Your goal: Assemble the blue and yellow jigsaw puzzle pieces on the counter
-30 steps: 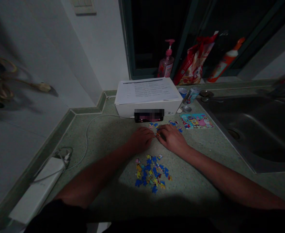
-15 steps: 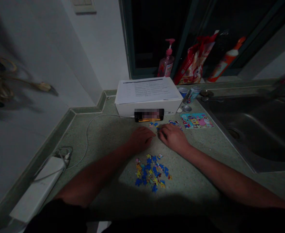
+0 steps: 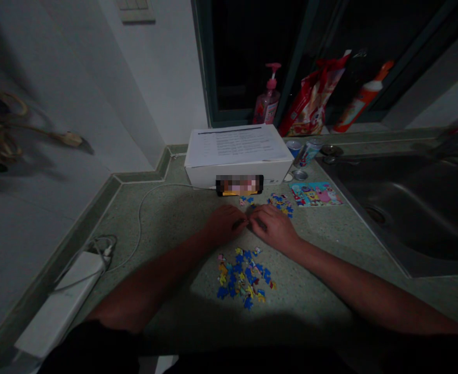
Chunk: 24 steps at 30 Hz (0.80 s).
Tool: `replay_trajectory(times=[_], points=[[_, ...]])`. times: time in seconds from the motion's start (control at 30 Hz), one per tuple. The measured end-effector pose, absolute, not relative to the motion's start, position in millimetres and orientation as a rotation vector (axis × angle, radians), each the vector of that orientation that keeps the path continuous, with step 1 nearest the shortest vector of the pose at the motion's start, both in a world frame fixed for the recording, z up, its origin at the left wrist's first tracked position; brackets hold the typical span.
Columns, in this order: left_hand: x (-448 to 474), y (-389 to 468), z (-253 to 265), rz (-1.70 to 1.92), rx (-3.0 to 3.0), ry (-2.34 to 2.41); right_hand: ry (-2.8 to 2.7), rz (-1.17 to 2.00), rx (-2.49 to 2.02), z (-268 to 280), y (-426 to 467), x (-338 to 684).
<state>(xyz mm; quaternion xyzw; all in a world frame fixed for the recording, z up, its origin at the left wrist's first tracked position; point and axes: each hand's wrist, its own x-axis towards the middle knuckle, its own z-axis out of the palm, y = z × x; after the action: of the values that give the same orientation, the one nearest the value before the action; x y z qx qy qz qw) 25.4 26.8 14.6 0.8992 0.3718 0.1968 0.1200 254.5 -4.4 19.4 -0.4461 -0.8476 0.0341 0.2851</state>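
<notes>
My left hand [image 3: 226,224] and my right hand [image 3: 272,224] meet fingertip to fingertip over the counter. Both have curled fingers in a pinch; whatever small thing sits between the tips is too dark to make out. Nearer to me lies a loose pile of jigsaw puzzle pieces [image 3: 245,278], mostly blue and yellow. Just beyond my right hand is a second group of puzzle pieces [image 3: 281,202]. A few more small pieces [image 3: 246,199] lie past my fingertips, partly covered by the hands. The colourful cartoon picture card [image 3: 317,194] rests flat to the right.
A phone [image 3: 240,185] leans against a white box [image 3: 239,150] topped with a printed sheet; its cable runs left to a power strip [image 3: 63,301]. Cans [image 3: 310,150] stand beside the box. The sink [image 3: 408,208] is at right, with a pump bottle [image 3: 267,101] by the window.
My right hand has drawn back slightly toward me and left, uncovering more of the pieces behind it. Its fingertips now meet those of my left hand, which has barely moved.
</notes>
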Motion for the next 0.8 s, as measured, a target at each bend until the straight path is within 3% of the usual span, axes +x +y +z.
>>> replay_trajectory(times=[0.8], points=[[21.7,25.5,18.4,0.658,2.574,1.054,-2.262,0.142,-1.186,17.9,-4.8,258.9]])
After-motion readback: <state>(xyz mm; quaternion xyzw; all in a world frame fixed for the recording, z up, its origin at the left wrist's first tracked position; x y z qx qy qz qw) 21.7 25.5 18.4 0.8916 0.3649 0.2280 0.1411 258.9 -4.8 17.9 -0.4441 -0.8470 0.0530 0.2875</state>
